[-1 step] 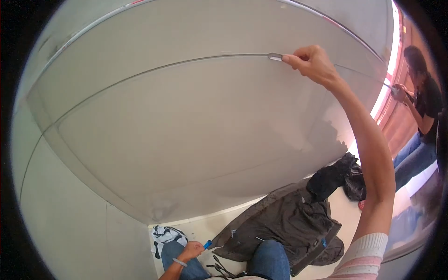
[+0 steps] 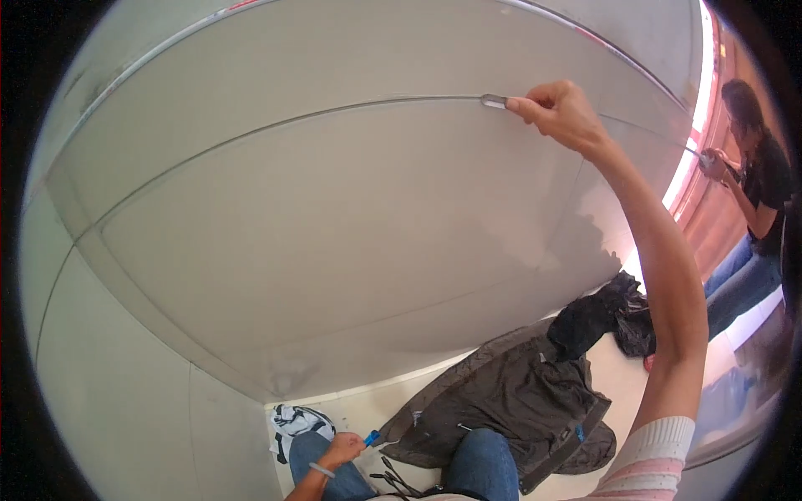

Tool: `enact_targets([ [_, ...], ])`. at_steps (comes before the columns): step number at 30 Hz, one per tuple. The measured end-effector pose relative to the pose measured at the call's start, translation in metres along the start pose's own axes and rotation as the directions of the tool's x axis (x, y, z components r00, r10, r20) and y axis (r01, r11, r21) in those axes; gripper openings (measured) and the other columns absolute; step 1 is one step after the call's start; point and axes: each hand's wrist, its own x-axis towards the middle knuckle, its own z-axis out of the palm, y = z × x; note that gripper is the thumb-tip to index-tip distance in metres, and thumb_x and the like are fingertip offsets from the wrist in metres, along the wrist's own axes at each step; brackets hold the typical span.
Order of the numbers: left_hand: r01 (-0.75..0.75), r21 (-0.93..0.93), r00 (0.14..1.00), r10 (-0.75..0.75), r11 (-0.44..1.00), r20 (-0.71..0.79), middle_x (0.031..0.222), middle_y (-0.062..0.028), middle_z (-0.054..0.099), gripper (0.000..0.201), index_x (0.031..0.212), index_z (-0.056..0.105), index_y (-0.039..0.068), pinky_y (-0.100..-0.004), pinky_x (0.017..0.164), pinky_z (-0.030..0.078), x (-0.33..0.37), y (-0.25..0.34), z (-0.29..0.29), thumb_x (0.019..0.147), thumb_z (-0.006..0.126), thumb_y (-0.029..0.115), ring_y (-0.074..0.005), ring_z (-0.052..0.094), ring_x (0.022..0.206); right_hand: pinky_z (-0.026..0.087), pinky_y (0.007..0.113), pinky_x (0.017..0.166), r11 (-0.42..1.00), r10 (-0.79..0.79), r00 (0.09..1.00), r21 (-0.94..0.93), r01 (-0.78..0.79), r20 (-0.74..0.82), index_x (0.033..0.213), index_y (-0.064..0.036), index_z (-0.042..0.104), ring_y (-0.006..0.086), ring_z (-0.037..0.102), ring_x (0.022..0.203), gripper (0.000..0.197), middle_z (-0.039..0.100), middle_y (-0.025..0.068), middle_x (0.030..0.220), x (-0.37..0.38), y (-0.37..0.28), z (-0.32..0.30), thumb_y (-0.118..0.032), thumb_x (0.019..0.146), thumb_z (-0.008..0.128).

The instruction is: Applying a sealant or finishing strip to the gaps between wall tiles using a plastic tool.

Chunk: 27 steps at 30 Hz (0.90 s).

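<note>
Right hand [image 2: 561, 117] pinching metal tool [image 2: 494, 101] at seam [image 2: 334, 109] | left hand [image 2: 343, 448] gripping blue object [image 2: 372, 437] | seam running dark toward wall's [image 2: 359, 217] left corner, fainter rightward; finished stretch unclear

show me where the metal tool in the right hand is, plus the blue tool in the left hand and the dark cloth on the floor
Metal tool [image 2: 494, 102]: head view, middle of its showing end.
Blue tool [image 2: 372, 437]: head view, on its blue part.
Dark cloth [image 2: 510, 388]: head view, near its middle.
</note>
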Motion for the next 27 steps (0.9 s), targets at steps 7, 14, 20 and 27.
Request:
enact_targets([
  [7, 0.085, -0.029, 0.996, -0.084, 0.996, 0.037, 0.059, -0.0025, 0.058, 0.014, 0.074, 0.063, 0.000, -0.0228, 0.047, 0.041, 0.008, 0.010, 0.004, 0.073, 0.062, 0.014, -0.0086, 0.053, 0.052, 0.035, 0.026, 0.041, 1.000, 0.007, 1.000, -0.006, -0.007, -0.003, 0.064, -0.0008, 0.063, 0.0094, 0.046, 0.044, 0.036, 0.051, 0.0029, 0.049, -0.001, 0.044, -0.019, -0.035, 0.076, 0.065],
  [14, 0.003, 0.005, 0.999, -0.003, 1.000, 0.036, 0.059, -0.0022, 0.057, 0.014, 0.073, 0.062, 0.001, -0.0229, 0.048, 0.042, 0.014, 0.020, 0.007, 0.074, 0.061, 0.015, -0.0087, 0.053, 0.052, 0.037, 0.026, 0.041, 0.995, 0.070, 0.997, -0.068, -0.072, -0.032, 0.064, -0.0015, 0.063, 0.0099, 0.048, 0.044, 0.038, 0.052, 0.0038, 0.050, -0.004, 0.062, -0.036, -0.038, 0.075, 0.066],
  [20, 0.004, 0.147, 1.000, -0.004, 0.989, -0.004, 0.058, -0.0025, 0.057, 0.014, 0.073, 0.062, 0.001, -0.0228, 0.048, 0.043, 0.010, 0.028, 0.005, 0.074, 0.061, 0.015, -0.0090, 0.053, 0.052, 0.037, 0.028, 0.041, 0.990, 0.085, 0.995, -0.105, -0.089, -0.049, 0.063, -0.0027, 0.064, 0.0120, 0.048, 0.042, 0.038, 0.053, 0.0046, 0.049, -0.006, 0.088, -0.046, -0.039, 0.074, 0.066],
  [27, -0.024, 0.049, 1.000, 0.024, 0.999, 0.009, 0.059, -0.0027, 0.058, 0.014, 0.073, 0.062, -0.001, -0.0226, 0.047, 0.042, 0.016, 0.020, 0.007, 0.075, 0.061, 0.013, -0.0088, 0.053, 0.052, 0.035, 0.027, 0.041, 0.995, 0.072, 0.994, -0.060, -0.077, -0.087, 0.063, -0.0041, 0.063, 0.0117, 0.049, 0.045, 0.040, 0.052, 0.0038, 0.050, -0.007, 0.130, -0.056, -0.042, 0.074, 0.065],
])
